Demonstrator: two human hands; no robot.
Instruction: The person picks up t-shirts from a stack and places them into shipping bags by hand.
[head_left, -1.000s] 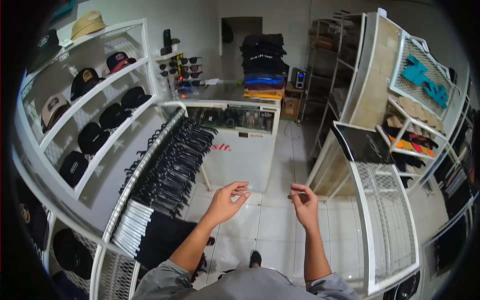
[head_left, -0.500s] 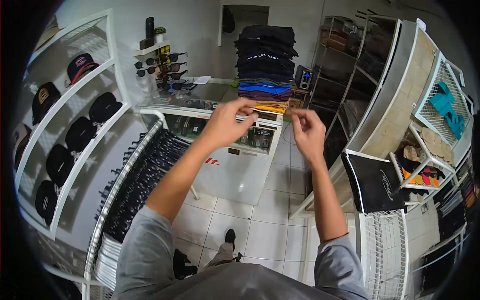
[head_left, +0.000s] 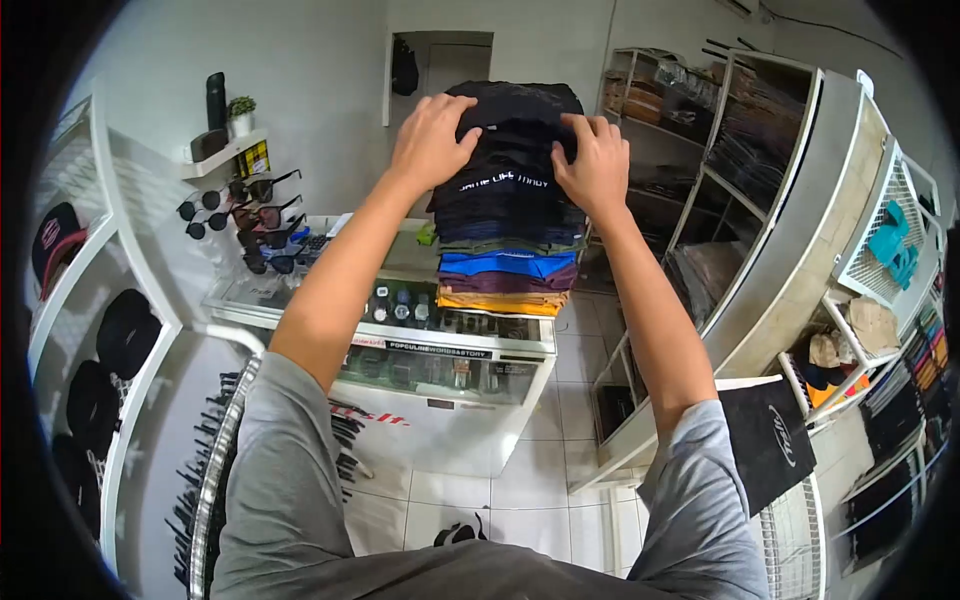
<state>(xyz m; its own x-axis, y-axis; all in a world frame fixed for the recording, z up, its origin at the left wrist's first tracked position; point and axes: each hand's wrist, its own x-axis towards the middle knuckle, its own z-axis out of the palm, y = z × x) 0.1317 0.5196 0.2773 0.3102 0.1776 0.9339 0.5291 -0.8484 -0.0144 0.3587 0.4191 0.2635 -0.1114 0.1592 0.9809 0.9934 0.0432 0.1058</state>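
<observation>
Dead ahead at twelve o'clock, the folded clothes stack (head_left: 508, 215) stands tall-axis upright on the glass counter (head_left: 540, 345)! Left hand (head_left: 432, 145) at its ten, right hand (head_left: 597, 168) at two, neither clearly nearer; both half-open, no grip visible (touching cloth? can't tell).

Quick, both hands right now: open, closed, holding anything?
Left hand: open, at the stack of folded clothes; whether it touches cannot be told.
Right hand: open, at the stack's other side; contact equally unclear.
</observation>
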